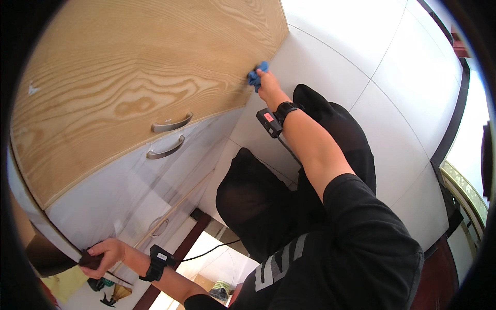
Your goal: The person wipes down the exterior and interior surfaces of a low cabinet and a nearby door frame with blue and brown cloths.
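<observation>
R grip (pixel 268 85) outstretched — blue cloth (pixel 257 74)

The cabinet door (pixel 129 88) filling the upper left of the frame is matt light wood with bold grain, and its curved handle (pixel 172 124) looks like brushed metal. Below it a drawer front (pixel 124 191) is glossy white, as are the smooth floor tiles (pixel 361 46) at upper right; the blue cloth (pixel 257 74) at top centre is soft and crumpled.

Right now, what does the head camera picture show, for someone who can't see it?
The right hand presses a blue cloth against a wooden cabinet door. The left hand grips the door's lower corner, above white floor tiles.
</observation>
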Available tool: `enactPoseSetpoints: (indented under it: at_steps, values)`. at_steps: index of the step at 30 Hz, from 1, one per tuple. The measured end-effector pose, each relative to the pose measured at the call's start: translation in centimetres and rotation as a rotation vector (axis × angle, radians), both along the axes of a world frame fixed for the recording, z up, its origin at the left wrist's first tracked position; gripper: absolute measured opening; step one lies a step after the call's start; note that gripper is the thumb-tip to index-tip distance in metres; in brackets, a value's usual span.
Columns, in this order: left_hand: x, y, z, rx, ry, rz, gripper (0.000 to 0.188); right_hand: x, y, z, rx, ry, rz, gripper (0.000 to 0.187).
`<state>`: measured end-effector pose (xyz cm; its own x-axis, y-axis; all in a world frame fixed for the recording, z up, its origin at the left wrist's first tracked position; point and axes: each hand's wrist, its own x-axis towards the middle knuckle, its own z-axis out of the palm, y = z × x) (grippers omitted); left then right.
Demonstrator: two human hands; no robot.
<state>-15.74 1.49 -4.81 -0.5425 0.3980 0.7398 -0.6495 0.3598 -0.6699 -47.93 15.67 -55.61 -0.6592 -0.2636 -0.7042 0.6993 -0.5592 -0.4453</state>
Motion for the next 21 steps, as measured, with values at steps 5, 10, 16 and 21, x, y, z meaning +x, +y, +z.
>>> enactPoseSetpoints:
  at_steps: [5,10,16,21]
  values:
    - [0.8,0.1,0.4,0.017,0.004,0.013,0.045,1.2,-0.8,1.5,-0.217,-0.021,0.016,0.015]
    - [0.3,-0.5,-0.3,0.091,-0.004,-0.044,0.05,0.3,-0.5,1.2,-0.103,-0.05,0.167,0.014]
    - [0.6,-0.6,0.1,0.105,-0.003,-0.043,0.048,0.5,-2.5,3.7,-0.192,-0.175,0.015,0.032]
    - [0.2,-0.1,-0.1,0.088,0.007,-0.02,0.047,3.7,-3.7,16.3,0.503,0.513,-0.053,0.038]
